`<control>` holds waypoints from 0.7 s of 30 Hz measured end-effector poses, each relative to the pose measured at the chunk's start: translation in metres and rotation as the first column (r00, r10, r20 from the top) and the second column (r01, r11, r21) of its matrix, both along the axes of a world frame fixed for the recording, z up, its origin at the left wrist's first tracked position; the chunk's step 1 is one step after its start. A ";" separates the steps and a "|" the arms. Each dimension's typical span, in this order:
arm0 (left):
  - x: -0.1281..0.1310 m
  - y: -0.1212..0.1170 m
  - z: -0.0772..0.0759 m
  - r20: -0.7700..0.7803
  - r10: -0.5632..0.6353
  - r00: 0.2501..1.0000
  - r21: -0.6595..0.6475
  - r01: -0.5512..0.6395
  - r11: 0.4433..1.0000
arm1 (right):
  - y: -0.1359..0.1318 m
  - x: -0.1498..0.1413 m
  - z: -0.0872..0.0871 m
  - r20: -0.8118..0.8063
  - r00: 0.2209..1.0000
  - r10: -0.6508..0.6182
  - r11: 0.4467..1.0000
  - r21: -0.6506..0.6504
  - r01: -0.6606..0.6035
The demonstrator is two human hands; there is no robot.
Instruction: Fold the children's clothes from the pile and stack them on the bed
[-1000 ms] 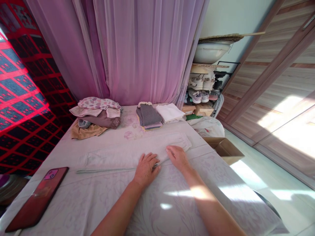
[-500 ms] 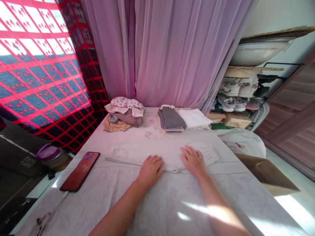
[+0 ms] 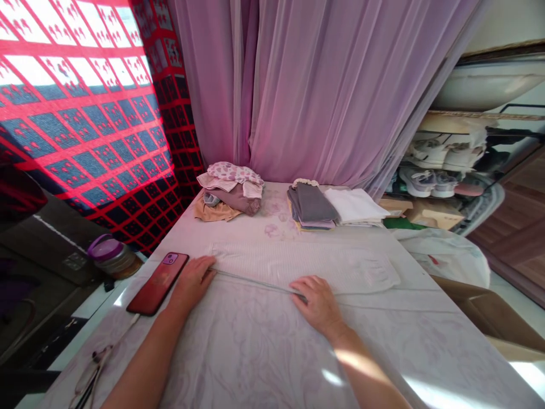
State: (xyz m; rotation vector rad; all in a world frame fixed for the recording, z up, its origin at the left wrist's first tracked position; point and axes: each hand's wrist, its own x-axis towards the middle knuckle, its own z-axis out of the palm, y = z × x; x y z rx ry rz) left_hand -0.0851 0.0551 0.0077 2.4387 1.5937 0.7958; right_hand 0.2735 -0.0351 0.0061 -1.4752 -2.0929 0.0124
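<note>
A white ribbed garment (image 3: 272,264) lies flat as a long strip across the table, its gathered end to the right. Along its near side runs a thin grey strip (image 3: 251,279), either a cord or an edging; I cannot tell which. At the left end of that strip, my left hand (image 3: 196,281) has its fingers closed on the garment's corner. My right hand (image 3: 317,301) pinches the near edge at the strip's right end, thumb below and fingers above. Beside my left hand is a red phone (image 3: 157,284) with a cable plugged in.
A loose heap of clothes (image 3: 230,193) sits at the back left. Folded grey clothes (image 3: 313,204) and a white folded stack (image 3: 355,205) stand at the back right. A lidded jar (image 3: 113,258) is left of the table (image 3: 255,352), a shoe rack (image 3: 451,165) to its right.
My left hand has moved left from the garment's middle to its left end. My right hand has come down to the near edge and closed there. The view has shifted slightly.
</note>
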 end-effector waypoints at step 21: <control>-0.011 0.003 -0.008 0.146 0.131 0.981 0.082 -0.144 0.986 | -0.003 0.001 -0.003 -0.004 1.000 -0.009 0.992 0.128 0.009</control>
